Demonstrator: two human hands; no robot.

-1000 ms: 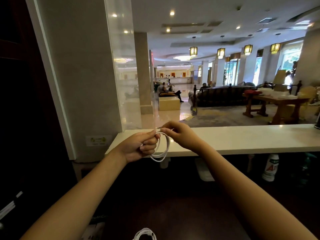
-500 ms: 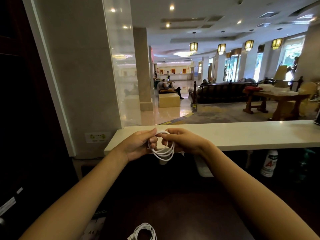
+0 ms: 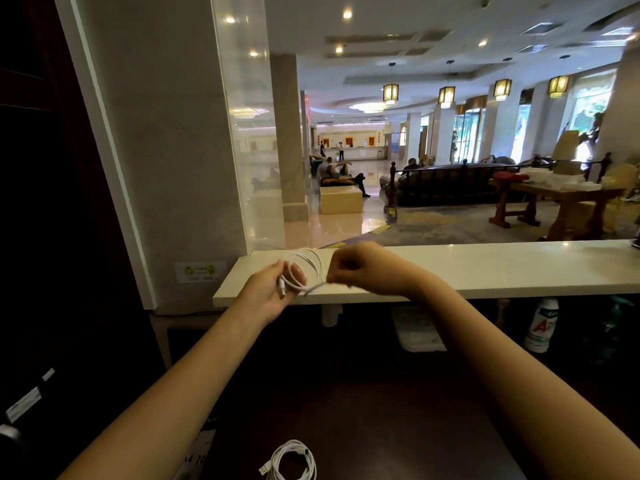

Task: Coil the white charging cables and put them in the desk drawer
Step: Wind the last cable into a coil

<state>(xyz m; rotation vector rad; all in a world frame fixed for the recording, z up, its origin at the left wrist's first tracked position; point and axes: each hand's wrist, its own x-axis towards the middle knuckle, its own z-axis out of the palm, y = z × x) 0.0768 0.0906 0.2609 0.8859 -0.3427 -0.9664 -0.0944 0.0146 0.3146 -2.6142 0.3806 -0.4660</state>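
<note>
A dark tabletop (image 3: 363, 420) fills the foreground, and a pale ledge (image 3: 485, 268) runs across beyond it. Both hands are raised in front of that ledge. The left hand (image 3: 272, 294) grasps a looped white cable (image 3: 309, 263) between thumb and fingers. The right hand (image 3: 360, 268), fingers curled, pinches the cable's loose end (blurred, so the plug is unclear). A second white cable (image 3: 294, 460) lies coiled at the tabletop's near edge.

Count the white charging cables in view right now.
2. One thin white looped cable is held between the left hand and right hand. One coiled white cable lies on the dark desk at the bottom edge. More may be hidden.
</note>
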